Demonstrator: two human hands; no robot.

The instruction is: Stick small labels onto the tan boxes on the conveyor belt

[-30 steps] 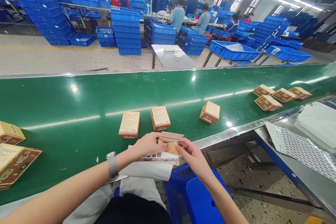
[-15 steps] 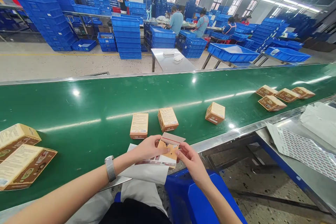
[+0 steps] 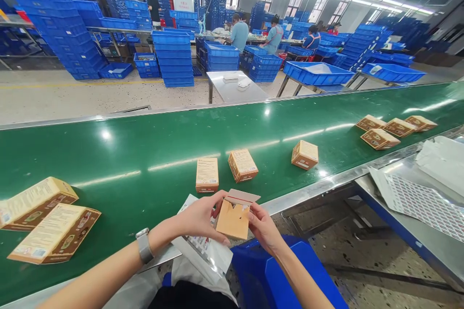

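Both hands, left hand [image 3: 201, 217] and right hand [image 3: 264, 227], close on a small open carton [image 3: 232, 218] above the green conveyor belt's [image 3: 145, 145] near edge; steady its sides, keep the top flap [image 3: 242, 196] clear, white sachet [image 3: 205, 248] pinned underneath

Bare green belt [image 3: 145, 149] ahead (two small cartons [image 3: 207, 175] nearest).

Left hand [image 3: 197, 219] covering part of the pouch [image 3: 205, 251], box [image 3: 234, 217] print too small to read, sticker sheet [image 3: 422, 200] cut off at right edge
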